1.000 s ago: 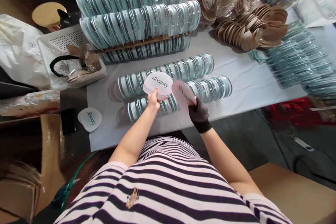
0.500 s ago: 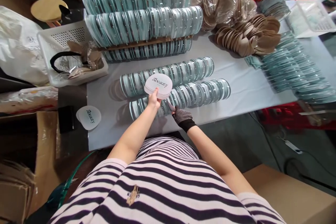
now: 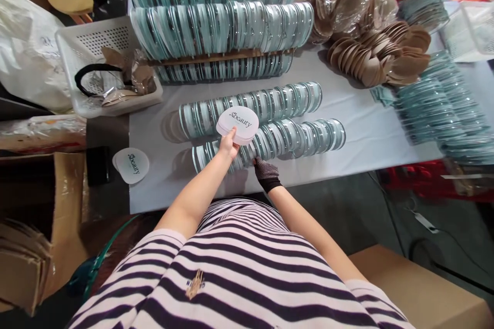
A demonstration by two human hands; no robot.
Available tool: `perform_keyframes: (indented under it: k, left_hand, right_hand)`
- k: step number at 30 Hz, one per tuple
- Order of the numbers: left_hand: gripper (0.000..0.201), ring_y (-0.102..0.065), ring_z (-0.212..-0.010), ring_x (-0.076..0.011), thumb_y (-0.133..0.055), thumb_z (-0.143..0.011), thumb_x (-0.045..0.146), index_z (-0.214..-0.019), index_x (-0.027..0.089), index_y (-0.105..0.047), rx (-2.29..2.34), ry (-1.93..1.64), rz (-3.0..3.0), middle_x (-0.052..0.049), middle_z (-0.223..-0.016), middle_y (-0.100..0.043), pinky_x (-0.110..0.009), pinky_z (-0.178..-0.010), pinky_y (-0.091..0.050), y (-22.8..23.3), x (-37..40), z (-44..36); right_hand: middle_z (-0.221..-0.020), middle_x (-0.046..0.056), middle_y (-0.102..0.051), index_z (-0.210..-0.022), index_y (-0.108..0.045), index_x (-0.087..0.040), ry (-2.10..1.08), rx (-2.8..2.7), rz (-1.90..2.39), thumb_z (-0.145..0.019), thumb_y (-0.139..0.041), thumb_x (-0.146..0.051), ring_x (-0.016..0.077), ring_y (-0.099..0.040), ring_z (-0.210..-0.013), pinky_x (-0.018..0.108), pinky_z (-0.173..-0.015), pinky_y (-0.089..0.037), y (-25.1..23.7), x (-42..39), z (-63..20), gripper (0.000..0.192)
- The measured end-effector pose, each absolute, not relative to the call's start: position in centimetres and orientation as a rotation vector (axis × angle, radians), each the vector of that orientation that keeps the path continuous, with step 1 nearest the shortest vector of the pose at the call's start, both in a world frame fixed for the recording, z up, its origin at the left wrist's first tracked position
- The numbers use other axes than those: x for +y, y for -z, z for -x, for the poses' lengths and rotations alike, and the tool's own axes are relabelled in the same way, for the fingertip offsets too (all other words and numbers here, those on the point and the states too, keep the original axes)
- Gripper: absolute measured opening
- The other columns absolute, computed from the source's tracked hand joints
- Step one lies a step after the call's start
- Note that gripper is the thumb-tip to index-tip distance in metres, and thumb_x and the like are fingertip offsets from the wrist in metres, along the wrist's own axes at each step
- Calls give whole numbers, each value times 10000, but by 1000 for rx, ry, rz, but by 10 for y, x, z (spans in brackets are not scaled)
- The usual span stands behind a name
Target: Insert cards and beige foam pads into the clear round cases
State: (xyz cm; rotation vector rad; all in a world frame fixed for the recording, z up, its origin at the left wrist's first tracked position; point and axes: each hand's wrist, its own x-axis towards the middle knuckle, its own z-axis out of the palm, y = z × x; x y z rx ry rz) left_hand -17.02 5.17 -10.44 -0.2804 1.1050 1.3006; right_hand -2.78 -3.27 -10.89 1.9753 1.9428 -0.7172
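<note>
At the left edge of the desk a loose white card printed "beauty" is seen lying flat, with a white basket of scraps beyond it. Further right, a stack of cards of the same kind is pinched by its near edge in the bare left hand, thumb on top, and held just above the two near rows of round glass-like discs. The cards are judged light, thin and somewhat bendable, best taken at the rim so the printed face stays clean; the stack could fan apart if gripped loosely. To the right, the gloved right hand is pressed low against the near row of discs, fingers curled; whether anything is held in it cannot be told. Tan pads are heaped at the far right. Compared with a second earlier, the single card raised in the right hand is no longer seen, and that hand has been lowered to the discs.
</note>
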Motion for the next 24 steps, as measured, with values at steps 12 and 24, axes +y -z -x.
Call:
perform_keyframes:
  k: [12,24]
  left_hand:
    - [299,-674,-1095,-215,-679,-837,116,-1133,156,-676,1123,-1412,190,-91,-1116,-735,-376,-973,-540,109,47,158]
    - [310,-692,-1025,-245,-768,-742,151,-1047,151,-713,1155,-1374,-161,-96,-1090,-741,-382,-923,-558,105,7,171]
  right_hand:
    - [-747,54,-696,-1096,-660,-165,1329,1991,-2020,-958,-420,-363,154,-648,-636,261,-621,-517,79,-6,10,341]
    - [-1382,170,-535,-1281,-565,-136,666,2618,-2286,-931,-427,-359,273,-481,-1285,435,-1062,-414,59,24,36,437]
